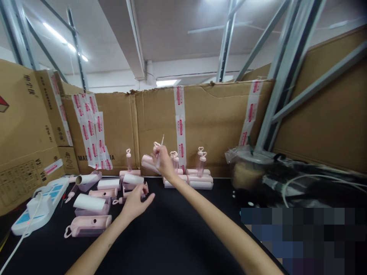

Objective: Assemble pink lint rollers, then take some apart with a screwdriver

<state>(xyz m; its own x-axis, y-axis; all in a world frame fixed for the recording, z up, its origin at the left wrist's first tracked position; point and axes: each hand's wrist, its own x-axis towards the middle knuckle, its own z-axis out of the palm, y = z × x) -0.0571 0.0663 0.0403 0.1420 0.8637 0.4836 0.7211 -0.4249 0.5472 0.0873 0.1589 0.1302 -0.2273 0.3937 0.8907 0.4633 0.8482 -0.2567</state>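
My right hand (163, 157) is closed, its fingers pinched around a thin pointed tool (163, 139) whose tip sticks up. Right by its fingers is a tilted pink roller case (149, 163) with a heart-shaped handle; whether the hand also grips it is hard to tell. My left hand (138, 201) hovers low with thumb and fingers apart, its fingertips near an open pink case and a white paper roll (133, 179). At the left lie more white rolls (89, 202) in pale trays and a pink case (91, 225) with a heart handle.
Pink cases with upright heart-topped handles (202, 164) stand along the cardboard wall (206, 126). A white power strip (43, 204) with a cable lies at the left. At the right are a lidded drink cup (248, 172) and a tangle of cables.
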